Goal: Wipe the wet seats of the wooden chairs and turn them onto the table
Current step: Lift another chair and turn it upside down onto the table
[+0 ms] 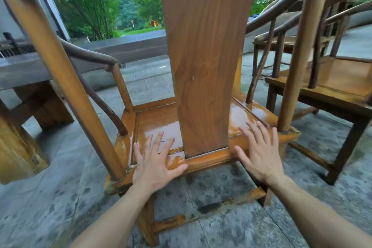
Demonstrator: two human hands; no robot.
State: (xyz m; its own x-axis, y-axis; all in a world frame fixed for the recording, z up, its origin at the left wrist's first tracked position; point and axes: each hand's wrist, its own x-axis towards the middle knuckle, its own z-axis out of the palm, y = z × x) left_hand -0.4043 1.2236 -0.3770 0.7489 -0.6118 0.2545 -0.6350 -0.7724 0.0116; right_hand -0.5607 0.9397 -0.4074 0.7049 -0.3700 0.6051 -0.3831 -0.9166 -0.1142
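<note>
A wooden armchair stands right in front of me, seen from behind, its broad back splat [203,62] rising up the middle of the view. Its seat [159,121] is glossy with water. My left hand [157,165] lies flat with spread fingers on the seat's rear rail, left of the splat. My right hand [259,153] is spread over the rear right part of the seat, right of the splat. Neither hand holds anything. No cloth is in view.
A second wooden armchair [338,78] with a wet seat stands close on the right. A heavy wooden table [24,72] with thick legs is at the left. The floor is wet stone paving [60,197]. Trees and a low wall lie beyond.
</note>
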